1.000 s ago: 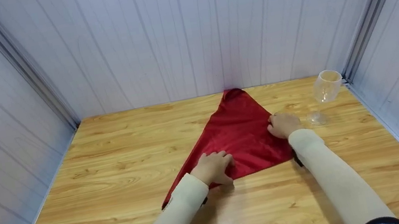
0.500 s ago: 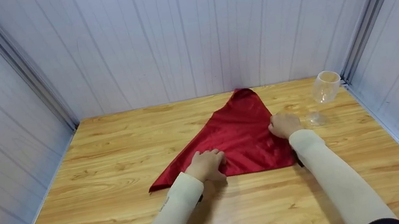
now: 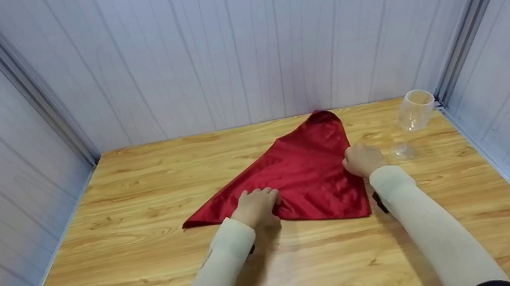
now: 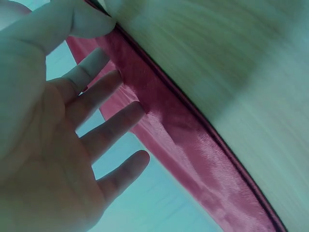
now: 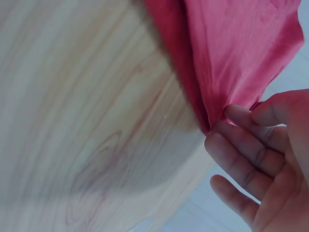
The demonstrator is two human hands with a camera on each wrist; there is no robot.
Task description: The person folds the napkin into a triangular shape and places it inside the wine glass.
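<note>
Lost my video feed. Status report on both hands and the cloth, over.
Left hand flat on the red cloth, near edge. Right hand pinching its right edge. Cloth lies as a triangle on the table. Wine glass stands just right, apart.

We find no text, label, brand, number or sign that can be read in any of the views. A small dark mark shows on the left sleeve (image 3: 207,261) in the head view, too small for us to tell what it is
</note>
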